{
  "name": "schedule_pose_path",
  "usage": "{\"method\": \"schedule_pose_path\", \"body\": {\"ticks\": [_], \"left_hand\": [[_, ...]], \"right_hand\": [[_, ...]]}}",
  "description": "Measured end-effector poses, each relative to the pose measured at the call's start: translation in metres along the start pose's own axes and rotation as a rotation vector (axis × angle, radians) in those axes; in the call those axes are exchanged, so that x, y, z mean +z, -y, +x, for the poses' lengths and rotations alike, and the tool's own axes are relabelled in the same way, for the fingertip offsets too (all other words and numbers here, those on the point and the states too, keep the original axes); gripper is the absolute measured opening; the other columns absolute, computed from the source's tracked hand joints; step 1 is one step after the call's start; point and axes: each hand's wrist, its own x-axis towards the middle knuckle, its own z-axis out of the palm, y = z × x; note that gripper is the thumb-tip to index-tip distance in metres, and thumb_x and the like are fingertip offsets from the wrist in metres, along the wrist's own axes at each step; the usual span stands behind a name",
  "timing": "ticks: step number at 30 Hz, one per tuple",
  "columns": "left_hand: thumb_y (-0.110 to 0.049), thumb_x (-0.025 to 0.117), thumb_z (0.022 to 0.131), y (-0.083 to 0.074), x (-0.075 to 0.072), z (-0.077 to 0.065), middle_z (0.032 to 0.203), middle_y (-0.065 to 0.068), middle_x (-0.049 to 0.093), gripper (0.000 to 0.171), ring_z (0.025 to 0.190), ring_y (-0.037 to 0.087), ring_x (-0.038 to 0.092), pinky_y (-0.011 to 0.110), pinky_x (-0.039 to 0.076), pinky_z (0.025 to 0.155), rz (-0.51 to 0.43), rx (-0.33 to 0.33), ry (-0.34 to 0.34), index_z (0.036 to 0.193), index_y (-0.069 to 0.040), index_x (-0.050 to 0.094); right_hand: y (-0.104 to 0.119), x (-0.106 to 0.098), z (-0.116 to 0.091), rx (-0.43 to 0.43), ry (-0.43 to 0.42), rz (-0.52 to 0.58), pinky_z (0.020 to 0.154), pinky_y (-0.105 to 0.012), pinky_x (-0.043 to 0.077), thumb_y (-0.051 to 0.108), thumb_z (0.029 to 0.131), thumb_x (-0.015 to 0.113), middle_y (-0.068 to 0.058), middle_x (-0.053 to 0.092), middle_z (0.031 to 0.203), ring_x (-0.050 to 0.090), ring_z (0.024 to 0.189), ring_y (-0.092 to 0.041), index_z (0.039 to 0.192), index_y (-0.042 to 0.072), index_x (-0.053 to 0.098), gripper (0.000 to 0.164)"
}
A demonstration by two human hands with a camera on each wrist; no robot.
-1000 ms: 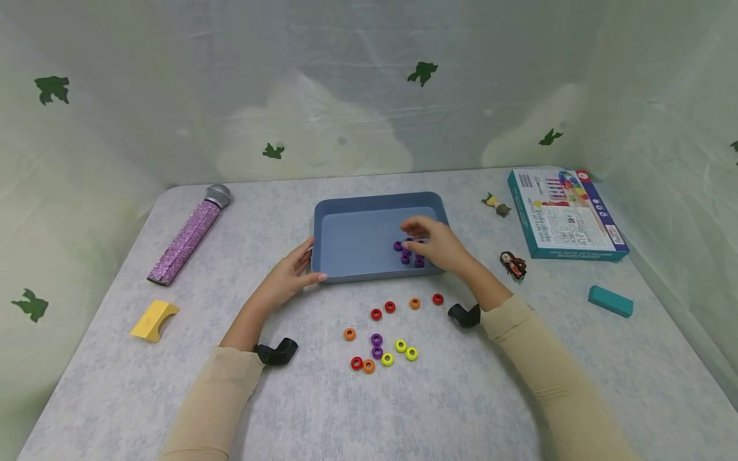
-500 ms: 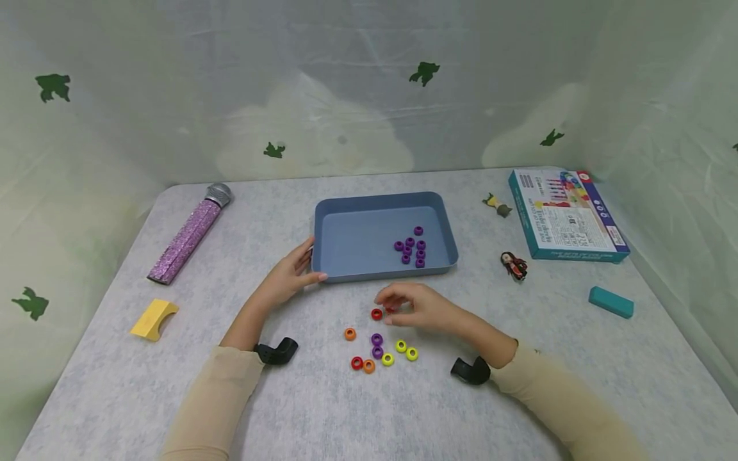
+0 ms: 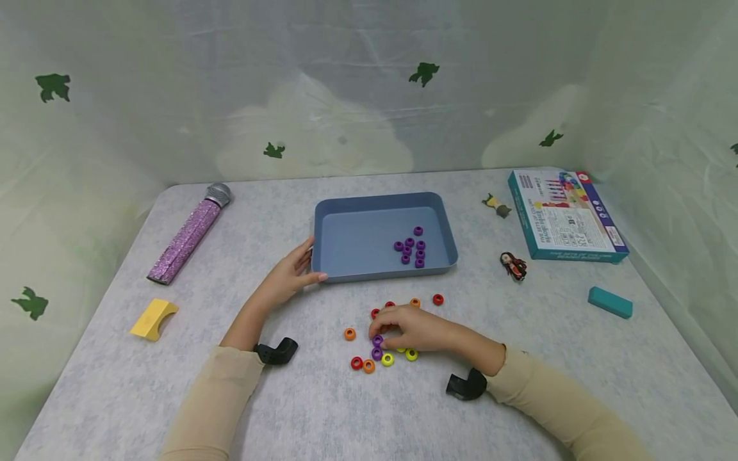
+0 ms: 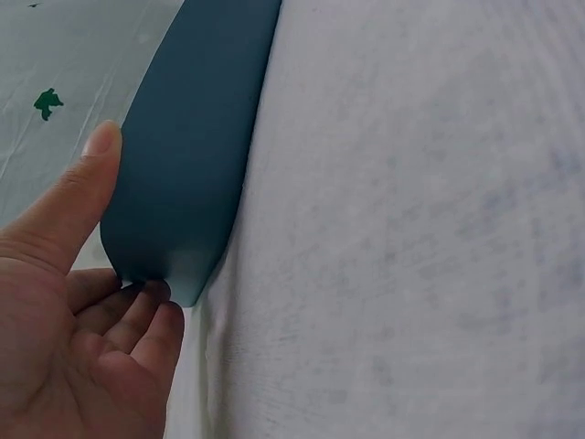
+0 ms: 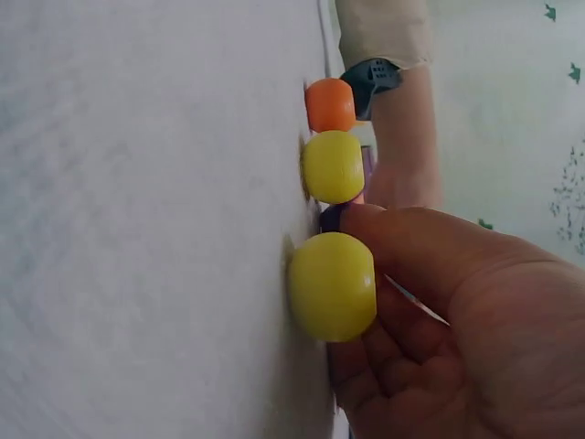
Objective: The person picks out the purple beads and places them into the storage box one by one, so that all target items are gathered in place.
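My left hand (image 3: 286, 275) holds the front left corner of a blue tray (image 3: 346, 278). In the left wrist view its thumb lies along the tray's (image 4: 187, 165) rim and the fingers curl at the corner. Several purple beads (image 3: 420, 245) lie in the tray's right half. Over the loose beads in front of the tray, my right hand (image 3: 418, 328) pinches a purple bead (image 3: 377, 340) between thumb and fingers. Another purple bead (image 3: 377, 354) sits just below it. Yellow beads (image 5: 332, 287) stand close to the thumb in the right wrist view.
Red (image 3: 357, 363) and orange beads (image 3: 349, 334) lie around the right hand. A glittery microphone (image 3: 187, 240) and yellow block (image 3: 154, 319) are at left. Right of the tray are two small figures (image 3: 513, 266), a flat box (image 3: 567, 214) and a teal block (image 3: 610, 302).
My right hand has come out of the tray, passed over the red beads and moved nearer to the purple beads on the table. The left hand stays at the tray corner.
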Motion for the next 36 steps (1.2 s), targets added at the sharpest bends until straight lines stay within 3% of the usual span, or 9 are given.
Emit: {"method": "schedule_pose_path", "body": {"ticks": [5,9,15,22,28,36], "left_hand": [[-0.021,0.062,0.073,0.001,0.000,0.000,0.137,0.009,0.005,0.084,0.122,0.022,0.012,0.034,0.018,0.099,-0.006,0.000,0.001,0.134,-0.008,0.006],[-0.020,0.063,0.073,0.002,0.000,0.000,0.137,0.010,0.004,0.084,0.122,0.024,0.012,0.035,0.018,0.099,-0.009,0.010,0.001,0.134,-0.007,0.006],[-0.020,0.063,0.073,0.002,0.000,0.001,0.137,0.011,0.005,0.084,0.122,0.024,0.012,0.035,0.018,0.099,-0.014,0.010,-0.004,0.134,-0.007,0.007],[-0.018,0.063,0.073,0.001,0.000,0.002,0.137,0.012,0.005,0.084,0.122,0.024,0.012,0.036,0.018,0.099,-0.016,0.014,-0.001,0.134,-0.006,0.007],[-0.018,0.063,0.073,0.000,0.000,0.002,0.137,0.011,0.005,0.083,0.122,0.023,0.012,0.034,0.018,0.099,-0.012,0.004,-0.003,0.134,-0.006,0.007],[-0.017,0.062,0.073,0.001,0.000,0.002,0.137,0.011,0.004,0.083,0.122,0.023,0.011,0.034,0.017,0.099,-0.018,0.011,0.000,0.134,-0.006,0.006]], "right_hand": [[0.004,-0.009,0.001,0.004,-0.057,0.030,0.069,-0.017,0.045,0.015,0.077,0.059,0.010,0.053,0.089,0.049,0.078,-0.003,0.093,0.016,0.059,0.016],[0.008,-0.029,0.003,-0.007,-0.165,0.047,0.067,-0.018,0.046,0.008,0.076,0.059,0.007,0.054,0.090,0.051,0.077,-0.003,0.097,0.010,0.059,0.021],[0.011,-0.067,0.015,-0.008,-0.350,0.135,0.070,-0.030,0.047,0.002,0.076,0.057,-0.008,0.056,0.091,0.052,0.081,-0.017,0.098,-0.001,0.057,0.022],[-0.038,-0.094,0.042,0.132,-0.505,0.120,0.071,-0.025,0.046,0.012,0.078,0.056,-0.004,0.055,0.097,0.052,0.085,-0.013,0.103,0.003,0.056,0.026],[-0.062,-0.105,0.060,0.263,-0.548,0.062,0.070,-0.026,0.046,0.013,0.078,0.057,-0.002,0.057,0.096,0.052,0.086,-0.012,0.102,0.008,0.058,0.024],[-0.072,-0.108,0.067,0.335,-0.480,-0.046,0.071,-0.028,0.045,0.010,0.078,0.057,-0.005,0.059,0.090,0.053,0.082,-0.014,0.098,0.006,0.060,0.020]]}}
